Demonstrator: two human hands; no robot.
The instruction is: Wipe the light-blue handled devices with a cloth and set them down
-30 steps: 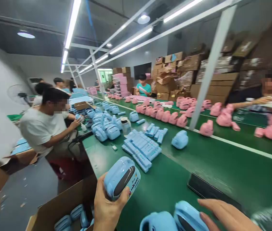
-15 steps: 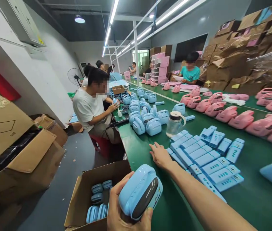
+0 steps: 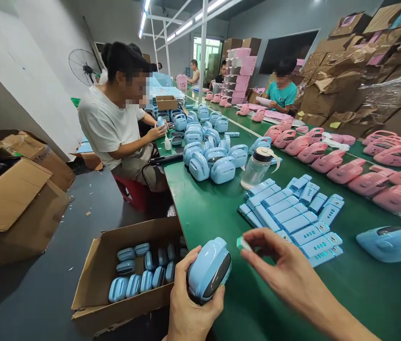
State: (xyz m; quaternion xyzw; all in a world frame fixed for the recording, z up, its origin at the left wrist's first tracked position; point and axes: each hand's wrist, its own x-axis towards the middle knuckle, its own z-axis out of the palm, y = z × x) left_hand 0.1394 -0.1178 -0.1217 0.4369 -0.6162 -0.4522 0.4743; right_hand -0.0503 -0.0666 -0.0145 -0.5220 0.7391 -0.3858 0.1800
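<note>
My left hand is wrapped round a glossy light-blue plastic housing with a handle and a dark oval panel, held tilted above the table's near edge. Just right of it, my right hand pinches a small white-and-green block between thumb and fingers. What kind of block it is, I cannot tell. Beyond the right hand, blue strip-shaped panels lie in rows and small piles, some with round button marks. Below and left, an open cardboard box contains several similar blue housings.
On the green table stand a clear jug and a cluster of blue housings. Pink housings line the far right; another blue housing lies nearer. A co-worker in a white shirt sits at the left edge.
My right hand has come back from the table near the jug, now pinching the small block. The left hand still grips the blue housing, its dark panel turned further right. The view has shifted.
</note>
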